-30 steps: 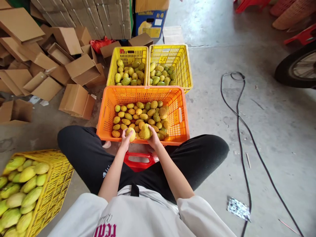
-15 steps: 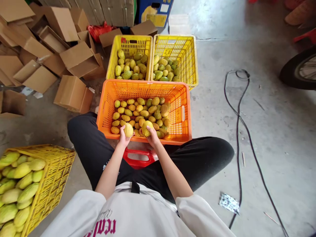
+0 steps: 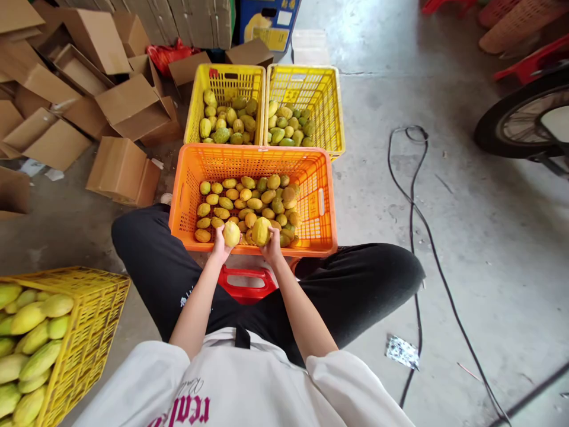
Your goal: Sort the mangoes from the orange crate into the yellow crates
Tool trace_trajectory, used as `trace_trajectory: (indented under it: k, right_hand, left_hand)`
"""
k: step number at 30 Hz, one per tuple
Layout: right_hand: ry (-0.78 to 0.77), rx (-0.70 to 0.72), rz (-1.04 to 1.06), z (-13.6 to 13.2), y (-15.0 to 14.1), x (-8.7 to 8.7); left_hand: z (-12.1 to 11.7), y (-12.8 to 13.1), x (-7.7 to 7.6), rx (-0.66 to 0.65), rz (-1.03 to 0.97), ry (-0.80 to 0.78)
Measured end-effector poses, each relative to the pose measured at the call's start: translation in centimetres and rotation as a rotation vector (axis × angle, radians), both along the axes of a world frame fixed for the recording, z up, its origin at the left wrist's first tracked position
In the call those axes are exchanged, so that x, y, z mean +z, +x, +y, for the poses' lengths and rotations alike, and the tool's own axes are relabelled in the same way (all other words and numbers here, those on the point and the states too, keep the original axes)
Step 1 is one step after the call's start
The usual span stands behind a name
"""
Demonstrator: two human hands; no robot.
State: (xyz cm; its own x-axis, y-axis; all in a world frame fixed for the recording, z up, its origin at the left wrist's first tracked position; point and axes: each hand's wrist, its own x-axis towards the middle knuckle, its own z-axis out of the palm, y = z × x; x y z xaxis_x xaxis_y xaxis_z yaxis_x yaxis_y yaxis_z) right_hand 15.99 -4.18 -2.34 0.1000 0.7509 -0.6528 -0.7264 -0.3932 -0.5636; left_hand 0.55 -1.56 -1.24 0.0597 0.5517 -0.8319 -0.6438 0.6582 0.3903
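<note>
My left hand (image 3: 220, 245) is closed around a small yellow melon (image 3: 231, 233), seen nearly end-on. Another yellow melon (image 3: 261, 232), ribbed and slightly greenish, is gripped by my right hand (image 3: 272, 247), its thumb along the side. Both fruits are held side by side, a little apart, over the near rim of an orange crate (image 3: 326, 231). Inside that crate lie many orange-yellow and greenish melons (image 3: 226, 203), spread across the bottom. My fingers under the two held fruits are mostly hidden.
Beyond the orange crate stand two yellow crates (image 3: 341, 118) partly filled with melons. A fuller yellow crate (image 3: 95, 320) is at lower left. Cardboard boxes (image 3: 128, 101) are piled at upper left. A black cable (image 3: 438, 261) and a wheel (image 3: 502, 121) are on the right.
The view has shifted slightly to the right, so the crates appear further left. Both hands still hold their melons; the right one has turned a little in my fingers.
</note>
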Motion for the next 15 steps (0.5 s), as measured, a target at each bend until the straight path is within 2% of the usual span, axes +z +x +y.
trace_trajectory:
  k: [3,10,15]
  right_hand:
    - [-0.019,-0.064,-0.036,-0.3,-0.3,0.1]
    - [0.064,0.05,-0.032,-1.0,1.0,0.5]
    - [0.066,0.025,-0.058,-0.1,0.1,0.3]
  left_hand:
    - [0.2,0.4,0.1,-0.012,0.03,0.001]
    - [-0.8,2.2,-0.1,-0.036,0.185,0.169]
    - [-1.1,2.3,-0.2,-0.063,0.169,0.148]
